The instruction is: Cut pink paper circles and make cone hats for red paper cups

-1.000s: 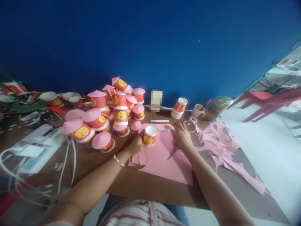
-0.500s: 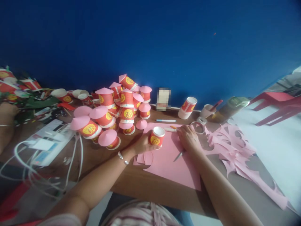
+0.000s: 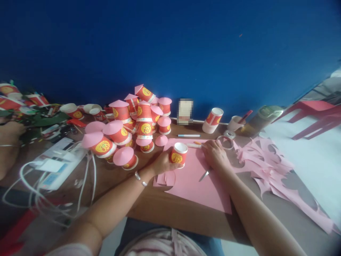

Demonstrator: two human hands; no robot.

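Observation:
My left hand (image 3: pixel 163 161) grips a red paper cup (image 3: pixel 179 159) with a yellow emblem, its white hollow side facing up, above a pink paper sheet (image 3: pixel 199 193). To its right my right hand (image 3: pixel 215 153) rests low over the sheet with curled fingers. Those fingers close on the end of a slim white tube with an orange part (image 3: pixel 194 145); the grip is partly hidden. A metal blade (image 3: pixel 204 175), maybe of scissors, sticks out from under the right hand. Small pink paper pieces (image 3: pixel 166 178) lie below the left hand.
Several red cups with pink cone tops (image 3: pixel 145 129) are piled at left. Nearby are a loose pink cone (image 3: pixel 161 140), a marker (image 3: pixel 189 135), tape (image 3: pixel 229 134), stacked cups (image 3: pixel 213 121), pink scraps (image 3: pixel 269 163), a power strip (image 3: pixel 58 167) and another person's arm (image 3: pixel 9 149).
The view has shifted slightly. My left hand still holds the cup, and my right hand stays by the white tube with little visible movement.

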